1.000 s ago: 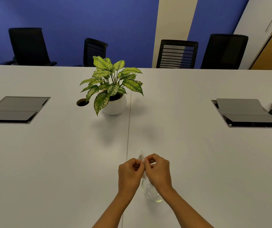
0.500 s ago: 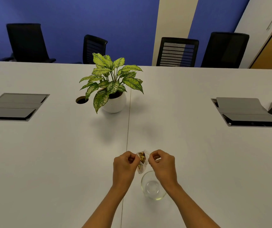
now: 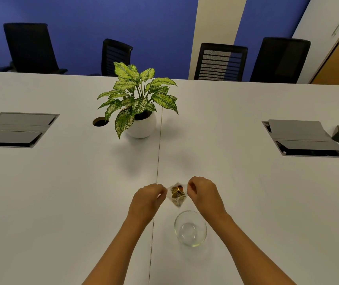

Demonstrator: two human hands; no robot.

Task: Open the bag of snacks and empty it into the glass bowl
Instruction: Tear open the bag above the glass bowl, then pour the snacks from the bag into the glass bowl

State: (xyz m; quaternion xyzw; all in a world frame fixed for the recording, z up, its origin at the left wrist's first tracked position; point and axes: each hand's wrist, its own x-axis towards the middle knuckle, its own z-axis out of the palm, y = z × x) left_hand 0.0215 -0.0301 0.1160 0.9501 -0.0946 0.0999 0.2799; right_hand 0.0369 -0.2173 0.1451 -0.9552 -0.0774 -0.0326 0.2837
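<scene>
I see both hands, left [image 3: 147, 199] and right [image 3: 203, 194], pinching the small clear snack bag [image 3: 177, 195], seemingly open-topped, beyond the round glass bowl [image 3: 190, 228] on the white counter [image 3: 61, 202].

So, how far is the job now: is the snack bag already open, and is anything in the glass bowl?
Done: the snack bag looks pulled open at its top, with brown snacks visible inside. In hand: the left hand and right hand each pinch one side of the bag, holding it above the table, just beyond the glass bowl. Left: tipping the bag, since the bowl looks empty.
</scene>
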